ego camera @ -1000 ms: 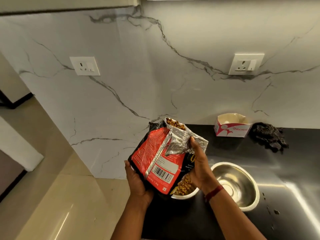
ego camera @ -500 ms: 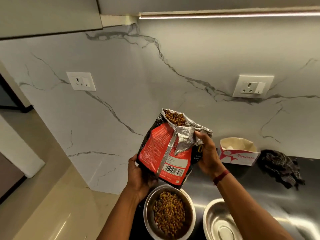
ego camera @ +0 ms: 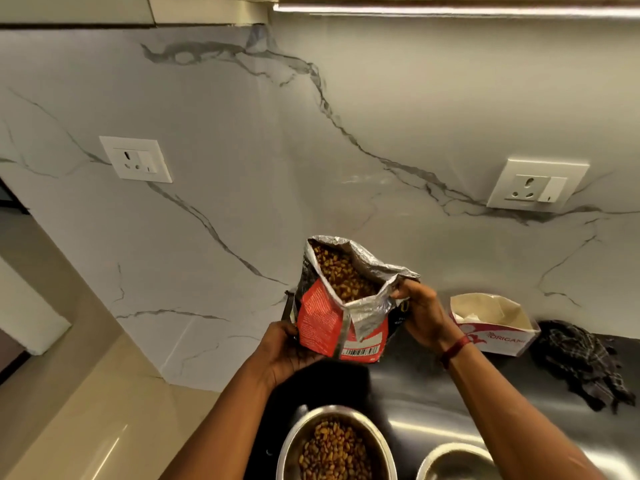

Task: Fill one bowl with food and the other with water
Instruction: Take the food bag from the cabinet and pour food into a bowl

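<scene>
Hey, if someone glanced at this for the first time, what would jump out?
The open red food bag, held upright mid-frame by the left hand and right hand, brown kibble showing inside. Below it, a steel bowl full of kibble sits beside a second bowl, whose contents are cut off.

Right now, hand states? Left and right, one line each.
Left hand: closed on the lower part of the food bag, supporting it upright.
Right hand: closed, pinching the bag's open foil top.
</scene>
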